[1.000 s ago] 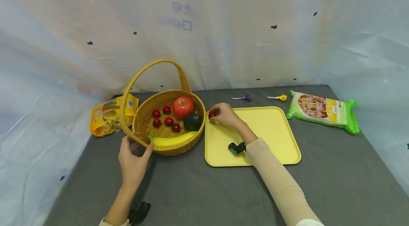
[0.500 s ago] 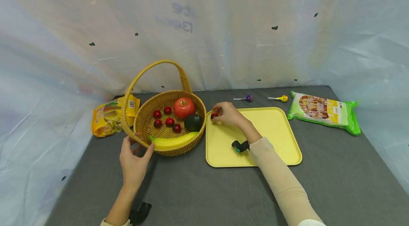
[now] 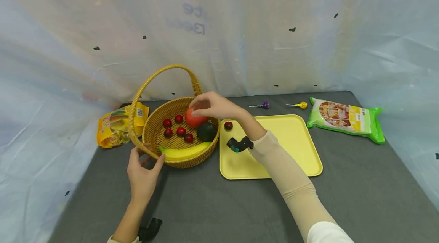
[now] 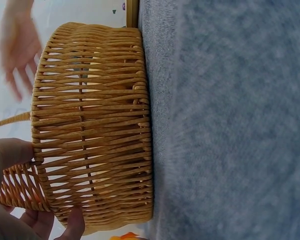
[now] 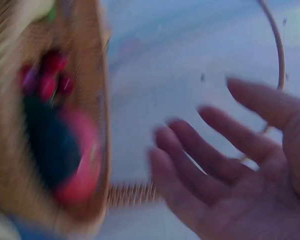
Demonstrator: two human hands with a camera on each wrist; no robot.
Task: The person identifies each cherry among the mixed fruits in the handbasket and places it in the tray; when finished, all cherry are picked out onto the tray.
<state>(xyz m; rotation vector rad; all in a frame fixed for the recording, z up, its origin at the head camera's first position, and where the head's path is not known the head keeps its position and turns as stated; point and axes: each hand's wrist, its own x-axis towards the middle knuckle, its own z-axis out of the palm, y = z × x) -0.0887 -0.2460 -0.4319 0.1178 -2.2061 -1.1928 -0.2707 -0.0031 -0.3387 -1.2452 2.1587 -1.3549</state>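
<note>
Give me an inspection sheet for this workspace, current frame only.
Surface: grey table.
Job's things: wicker basket holds apple, five cherries, dark round fruit, banana; one cherry on yellow tray.
Clutter: yellow snack bag, green snack bag, purple lollipop, yellow lollipop.
Hands: left hand grips basket rim; right hand open above apple, holding nothing.
Cables: nothing seen.
Surroundings: pale sheeting behind and at both sides.
</note>
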